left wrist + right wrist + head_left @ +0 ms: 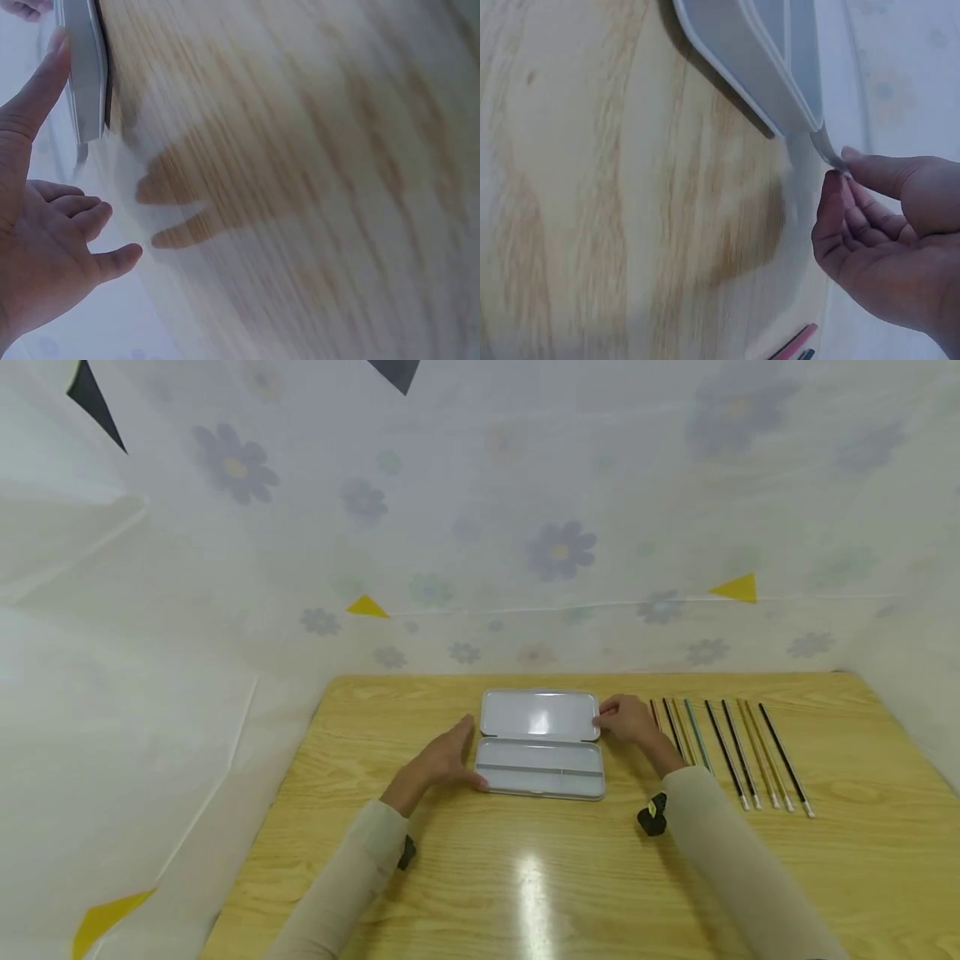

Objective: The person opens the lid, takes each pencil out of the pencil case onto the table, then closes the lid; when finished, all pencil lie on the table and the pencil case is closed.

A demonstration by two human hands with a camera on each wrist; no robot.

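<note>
An open silver pencil tin (542, 768) lies flat in the middle of the wooden table (525, 877), its lid (540, 716) folded back on the far side. My left hand (444, 760) rests at the tin's left end. Its straight thumb touches the tin (86, 67) and the other fingers (82, 217) hang relaxed. My right hand (626, 718) is at the lid's right edge. There its thumb and forefinger (838, 166) pinch the thin corner of the lid (823, 142). The tin's tray looks empty.
Several pencils (727, 747), dark, gold and green, lie side by side to the right of the tin, just beyond my right wrist. A red pencil tip (795, 346) shows below my right hand. Flowered white sheeting (480, 527) walls in the table at the back and sides.
</note>
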